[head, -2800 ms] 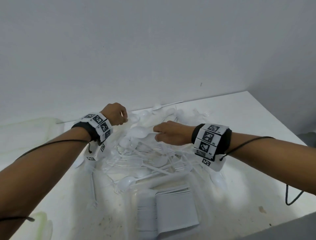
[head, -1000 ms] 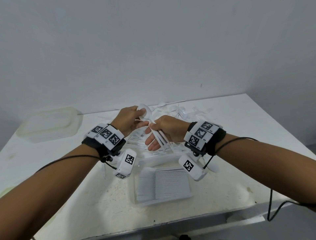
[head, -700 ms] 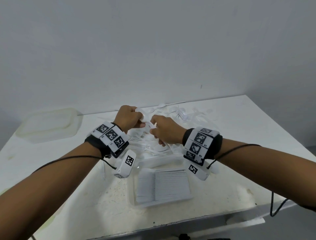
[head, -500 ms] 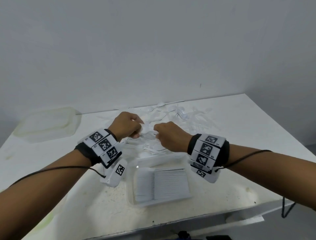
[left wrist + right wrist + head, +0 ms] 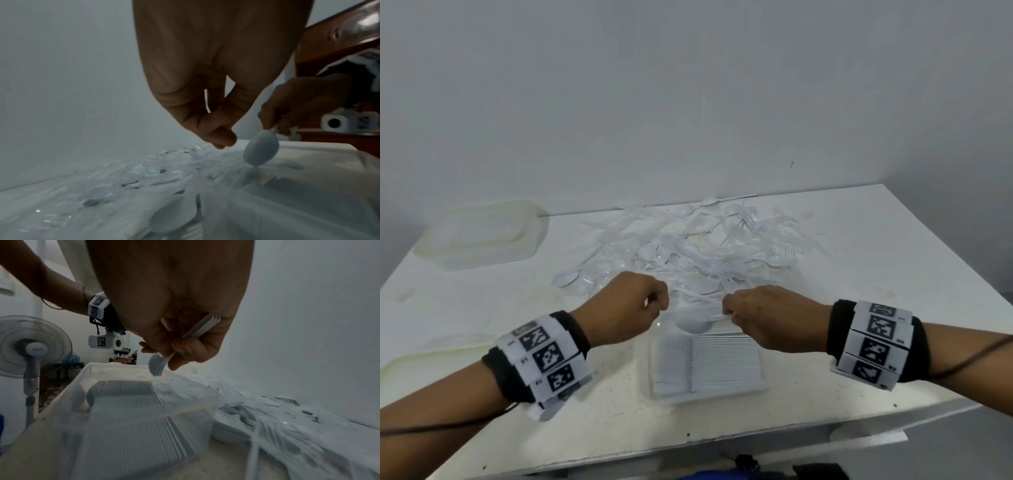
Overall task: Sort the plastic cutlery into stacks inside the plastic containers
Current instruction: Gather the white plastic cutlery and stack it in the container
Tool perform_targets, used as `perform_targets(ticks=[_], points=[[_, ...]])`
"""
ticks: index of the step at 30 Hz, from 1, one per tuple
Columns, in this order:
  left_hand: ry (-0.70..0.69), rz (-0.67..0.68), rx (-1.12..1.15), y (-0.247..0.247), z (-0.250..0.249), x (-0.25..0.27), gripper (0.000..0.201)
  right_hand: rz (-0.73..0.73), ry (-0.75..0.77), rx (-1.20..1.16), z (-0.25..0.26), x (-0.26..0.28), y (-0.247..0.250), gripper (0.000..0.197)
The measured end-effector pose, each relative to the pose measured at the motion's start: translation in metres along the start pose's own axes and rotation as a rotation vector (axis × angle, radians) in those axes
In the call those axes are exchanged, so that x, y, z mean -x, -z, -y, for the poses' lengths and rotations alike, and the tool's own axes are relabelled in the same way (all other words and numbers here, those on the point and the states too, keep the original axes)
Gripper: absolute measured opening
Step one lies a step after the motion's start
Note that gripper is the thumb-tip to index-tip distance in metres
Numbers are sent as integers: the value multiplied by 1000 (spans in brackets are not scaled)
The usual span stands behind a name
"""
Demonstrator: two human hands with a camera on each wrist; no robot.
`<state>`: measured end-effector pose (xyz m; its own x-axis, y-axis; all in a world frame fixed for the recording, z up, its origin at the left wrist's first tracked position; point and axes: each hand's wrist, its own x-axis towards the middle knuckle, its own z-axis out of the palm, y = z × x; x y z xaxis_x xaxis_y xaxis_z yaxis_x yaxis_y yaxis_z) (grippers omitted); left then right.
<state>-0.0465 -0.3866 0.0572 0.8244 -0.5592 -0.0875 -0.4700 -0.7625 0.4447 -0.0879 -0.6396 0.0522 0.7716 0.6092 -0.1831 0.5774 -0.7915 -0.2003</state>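
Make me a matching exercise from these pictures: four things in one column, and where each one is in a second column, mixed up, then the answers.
Things:
1. bunch of spoons
2. row of stacked cutlery
3. loose cutlery pile
4. lid

Places:
A. far left of the table
B. inside the clear container
C. in the right hand
D. middle of the table, beyond the hands

Pairs: 1-C, 2-B, 3-D, 4-A

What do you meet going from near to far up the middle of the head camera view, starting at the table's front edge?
White table front edge → clear plastic container holding a neat row of stacked white plastic spoons → small bundle of white spoons gripped by the right hand → loose heap of white plastic cutlery → grey wall.
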Motion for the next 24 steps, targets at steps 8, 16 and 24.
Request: perform_targets(ticks=[8,16,24], points=[[-98,210,-463,-40,-9,8,25,-2,-80,199,10,5,-11,18],[-22,325,-403,-50,-2,-10,25,-122,-103,291,23,-9,-24,22],[-98,365,-166,-38,9,-18,19,-214,-38,336,18,-20,-29,30]])
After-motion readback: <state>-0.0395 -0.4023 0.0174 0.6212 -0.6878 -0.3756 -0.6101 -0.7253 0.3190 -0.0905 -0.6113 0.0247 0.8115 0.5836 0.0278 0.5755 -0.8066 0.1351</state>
